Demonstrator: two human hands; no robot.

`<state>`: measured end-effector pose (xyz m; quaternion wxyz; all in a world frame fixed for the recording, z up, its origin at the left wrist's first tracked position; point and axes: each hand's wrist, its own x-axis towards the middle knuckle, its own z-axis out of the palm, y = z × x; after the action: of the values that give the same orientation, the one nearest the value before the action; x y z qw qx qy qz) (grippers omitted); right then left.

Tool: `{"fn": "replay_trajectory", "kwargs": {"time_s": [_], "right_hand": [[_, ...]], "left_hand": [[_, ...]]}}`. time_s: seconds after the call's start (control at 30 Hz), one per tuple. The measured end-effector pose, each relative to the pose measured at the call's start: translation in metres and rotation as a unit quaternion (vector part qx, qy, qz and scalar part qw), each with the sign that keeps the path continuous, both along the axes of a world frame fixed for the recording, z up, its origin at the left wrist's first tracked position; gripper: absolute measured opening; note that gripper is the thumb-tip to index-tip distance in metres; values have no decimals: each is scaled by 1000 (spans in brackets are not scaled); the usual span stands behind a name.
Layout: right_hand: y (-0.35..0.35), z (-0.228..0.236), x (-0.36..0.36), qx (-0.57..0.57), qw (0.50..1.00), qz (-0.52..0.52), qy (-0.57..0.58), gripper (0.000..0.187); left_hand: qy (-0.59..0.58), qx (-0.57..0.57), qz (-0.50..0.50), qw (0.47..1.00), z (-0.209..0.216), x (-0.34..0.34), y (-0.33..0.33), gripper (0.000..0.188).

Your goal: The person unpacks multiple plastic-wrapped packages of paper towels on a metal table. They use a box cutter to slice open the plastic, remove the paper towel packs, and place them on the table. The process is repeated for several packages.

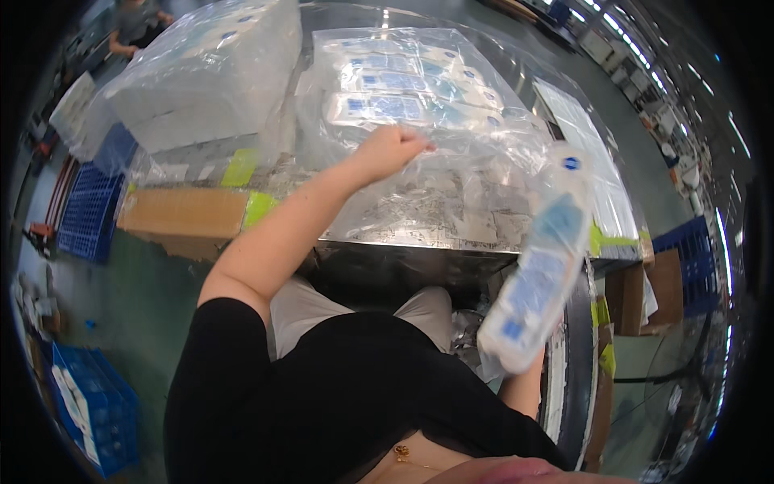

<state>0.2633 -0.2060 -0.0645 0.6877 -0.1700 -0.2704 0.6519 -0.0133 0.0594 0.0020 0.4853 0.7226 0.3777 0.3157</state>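
Observation:
Over the table's middle, my left hand [393, 152] is closed, its fingers curled at the near edge of a large clear plastic bag [504, 149]. Inside that bag lie several long white packs [375, 107] with blue print, stacked in a row. At my right side another long white pack [532, 278] of the same kind is tilted and slightly blurred. My right hand [538, 360] is mostly hidden behind its lower end and holds it up; the fingers do not show.
A big filled clear bag [201, 81] stands at the table's left. The worn metal tabletop [403, 214] has cardboard [185, 211] taped on its left edge. A cardboard box [657, 294] stands at right. Blue crates [101, 403] are on the floor at left. Another person [137, 24] is at far left.

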Motion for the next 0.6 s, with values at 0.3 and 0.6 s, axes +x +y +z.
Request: {"fn": "replay_trajectory", "kwargs": {"time_s": [0.3,0.6], "right_hand": [[6,-4,-16,1,1000,23,7,67],[-8,-9,-38,-26,997,63,25,60]], "left_hand": [[-142,166,-53,975,104,-4,-37,29],[38,258,-54,964,95,-57,-83,23]]}}
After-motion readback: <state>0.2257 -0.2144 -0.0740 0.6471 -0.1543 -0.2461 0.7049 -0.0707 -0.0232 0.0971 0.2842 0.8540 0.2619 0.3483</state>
